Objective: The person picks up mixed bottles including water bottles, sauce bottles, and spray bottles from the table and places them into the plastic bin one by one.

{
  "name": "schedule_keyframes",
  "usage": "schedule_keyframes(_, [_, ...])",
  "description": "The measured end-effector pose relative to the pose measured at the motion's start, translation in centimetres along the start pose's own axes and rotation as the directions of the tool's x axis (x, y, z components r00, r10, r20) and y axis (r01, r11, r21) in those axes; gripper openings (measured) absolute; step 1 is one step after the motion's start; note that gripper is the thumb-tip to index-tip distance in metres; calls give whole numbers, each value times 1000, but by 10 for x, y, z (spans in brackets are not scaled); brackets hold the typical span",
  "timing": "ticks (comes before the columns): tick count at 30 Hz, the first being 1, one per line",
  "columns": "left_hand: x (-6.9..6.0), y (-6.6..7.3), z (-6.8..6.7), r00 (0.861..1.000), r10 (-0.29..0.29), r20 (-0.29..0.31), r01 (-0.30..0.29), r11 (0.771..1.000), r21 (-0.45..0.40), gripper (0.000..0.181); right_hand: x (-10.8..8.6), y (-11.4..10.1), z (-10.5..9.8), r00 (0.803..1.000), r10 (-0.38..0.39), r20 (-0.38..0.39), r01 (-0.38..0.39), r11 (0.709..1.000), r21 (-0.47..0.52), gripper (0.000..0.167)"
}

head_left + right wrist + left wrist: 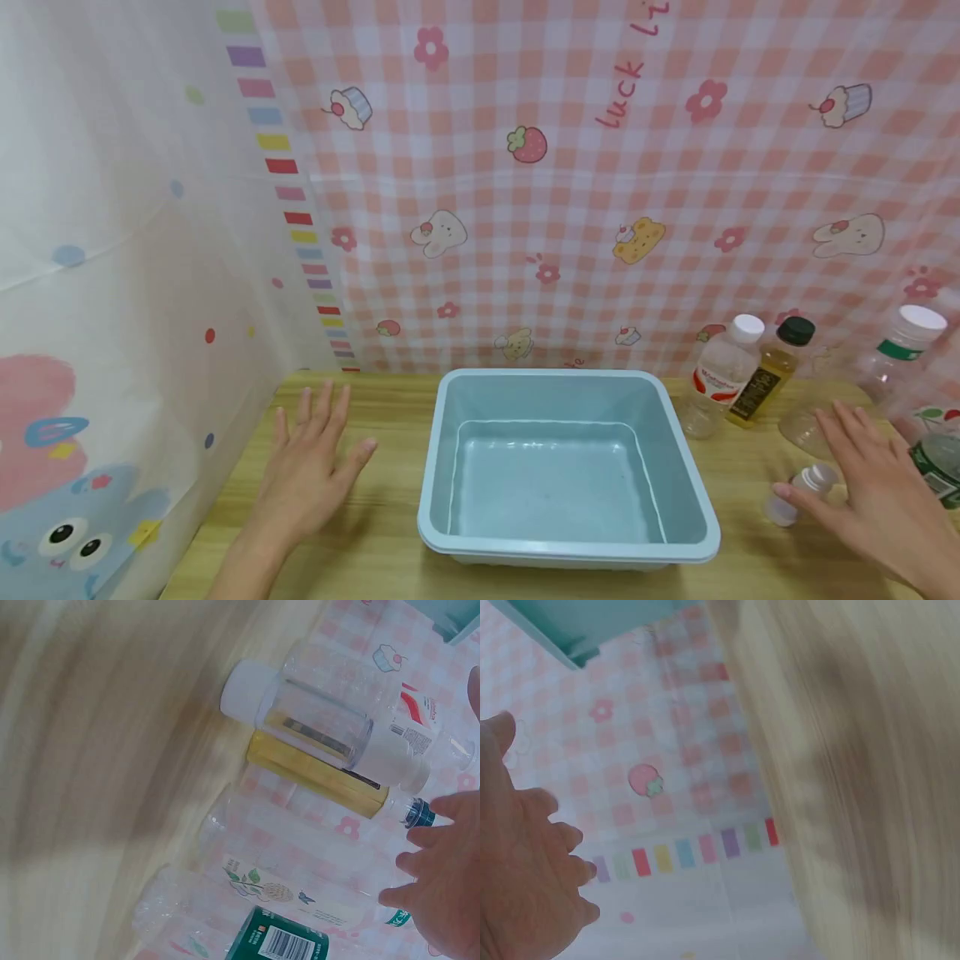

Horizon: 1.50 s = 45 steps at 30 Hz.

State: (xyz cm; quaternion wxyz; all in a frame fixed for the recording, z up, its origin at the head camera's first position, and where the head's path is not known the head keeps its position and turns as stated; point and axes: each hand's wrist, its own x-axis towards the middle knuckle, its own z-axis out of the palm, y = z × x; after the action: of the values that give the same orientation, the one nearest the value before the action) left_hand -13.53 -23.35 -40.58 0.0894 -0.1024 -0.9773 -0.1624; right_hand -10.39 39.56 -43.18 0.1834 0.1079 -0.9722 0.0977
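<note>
In the head view my left hand (306, 471) hovers with spread fingers over the table to the left of a light blue basin (566, 550), holding nothing. My right hand (881, 496) is spread on the right, its thumb overlapping a small white-capped bottle (783, 504); whether they touch I cannot tell. Behind that hand stands a large clear bottle with a white cap (921, 323). The right wrist view has the right hand (442, 877) beside several bottles, fingers apart. At the left edge of the left wrist view, the left hand (532, 862) has nothing in it.
A clear bottle with a red and white label (716, 383) and a yellow oil bottle (776, 367) with a dark cap stand right of the basin. A green-labelled bottle (941, 467) is at the right edge. A checked cloth (487, 192) hangs behind the wooden table (375, 508).
</note>
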Motion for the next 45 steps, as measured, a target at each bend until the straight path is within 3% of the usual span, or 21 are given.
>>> schedule_keyframes(10, [1, 25, 7, 988, 74, -137, -96, 982, -160, 77, -13, -8, 1, 983, 182, -6, -181, 981, 72, 121])
schedule_keyframes(14, [0, 33, 16, 973, 86, -215, -138, 961, -240, 71, -18, -8, 4, 969, 246, 5, -245, 965, 91, 118])
schedule_keyframes(22, [1, 47, 31, 928, 142, -344, -263, 904, -337, 57, -29, -7, 11, 949, 316, -11, -304, 922, 239, 101])
schedule_keyframes(28, [1, 53, 36, 917, 162, -364, -305, 873, -380, 51, -28, -11, 14, 919, 393, 34, -388, 887, 250, 94])
schedule_keyframes(38, [3, 62, 40, 889, 211, -406, -385, 825, -413, 39, -26, -14, 11, 896, 434, 91, -440, 844, 306, 81])
schedule_keyframes(42, [3, 64, 41, 882, 221, -416, -401, 817, -415, 36, -26, -13, 15, 891, 447, 74, -445, 834, 325, 73])
schedule_keyframes(45, [4, 64, 42, 877, 227, -424, -411, 811, -415, 34, -26, -11, 18, 872, 480, 91, -479, 802, 357, 72])
